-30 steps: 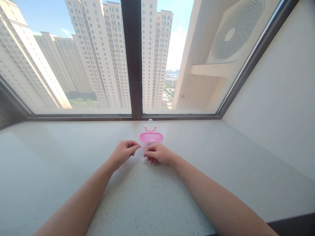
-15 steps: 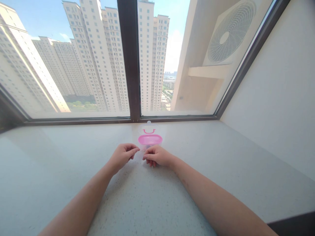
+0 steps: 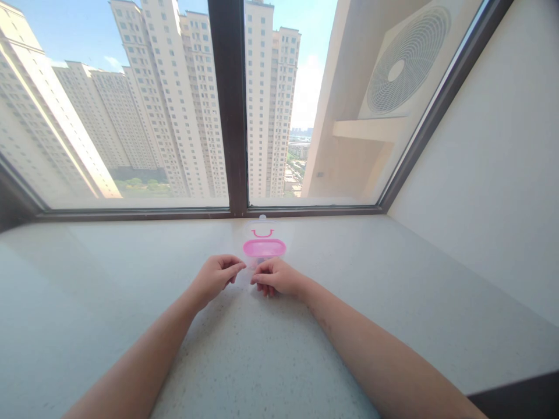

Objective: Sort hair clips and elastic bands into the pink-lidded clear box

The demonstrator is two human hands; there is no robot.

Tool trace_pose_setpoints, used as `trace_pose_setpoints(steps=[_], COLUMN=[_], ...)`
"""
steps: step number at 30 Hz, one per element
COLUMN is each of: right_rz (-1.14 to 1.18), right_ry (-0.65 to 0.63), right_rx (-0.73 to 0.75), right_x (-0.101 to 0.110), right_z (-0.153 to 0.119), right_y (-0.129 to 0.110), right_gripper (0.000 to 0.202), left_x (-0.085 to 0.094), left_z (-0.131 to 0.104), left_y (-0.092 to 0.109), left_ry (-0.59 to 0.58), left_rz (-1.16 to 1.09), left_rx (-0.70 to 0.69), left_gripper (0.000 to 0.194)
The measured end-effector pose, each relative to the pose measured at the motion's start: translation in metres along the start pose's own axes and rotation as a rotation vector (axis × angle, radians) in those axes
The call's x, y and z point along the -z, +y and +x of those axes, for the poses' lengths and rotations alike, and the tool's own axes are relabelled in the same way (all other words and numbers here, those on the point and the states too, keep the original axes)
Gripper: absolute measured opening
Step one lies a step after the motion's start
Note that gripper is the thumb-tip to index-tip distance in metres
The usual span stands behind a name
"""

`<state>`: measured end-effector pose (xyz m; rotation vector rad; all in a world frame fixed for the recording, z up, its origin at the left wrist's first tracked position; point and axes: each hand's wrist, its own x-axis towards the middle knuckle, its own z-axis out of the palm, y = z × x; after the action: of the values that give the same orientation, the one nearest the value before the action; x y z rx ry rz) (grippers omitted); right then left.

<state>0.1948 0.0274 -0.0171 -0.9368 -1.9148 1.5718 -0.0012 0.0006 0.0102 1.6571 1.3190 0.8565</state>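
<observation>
Near the centre of the frame, a small clear plastic box with a pink oval rim (image 3: 264,248) is set on a pale speckled windowsill (image 3: 253,361), just short of the dark window frame (image 3: 131,215). Its clear lid (image 3: 262,224), fitted with a pink handle (image 3: 262,235), is already opened and tipped back; it is not shut. Dark contents seem to be glimpsed low in the box but cannot be made out, so how much has been handled or is left cannot be told.

Below the box, the left hand (image 3: 213,279) is held with thumb and forefinger pinched nearly together. Beside it, the right hand (image 3: 279,277) is curled loosely, its fingertips bent downward. Whether anything tiny is gripped by either cannot be seen.

Compared with a second ago, the whole view is shifted slightly left and down; the hands' pose is hardly changed.
</observation>
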Motion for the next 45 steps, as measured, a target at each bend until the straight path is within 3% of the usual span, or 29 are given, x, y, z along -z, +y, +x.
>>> trace_pose_setpoints(steps=[45], right_rz=[0.042], right_ry=[-0.021], right_rx=[-0.001], right_x=[0.0023], right_z=[0.0027], right_y=[0.0054], right_gripper=[0.017], left_x=[-0.0018], left_z=[0.001], left_y=[-0.002], left_ry=[0.071], left_rz=[-0.055], left_rx=[-0.032], left_gripper=[0.029])
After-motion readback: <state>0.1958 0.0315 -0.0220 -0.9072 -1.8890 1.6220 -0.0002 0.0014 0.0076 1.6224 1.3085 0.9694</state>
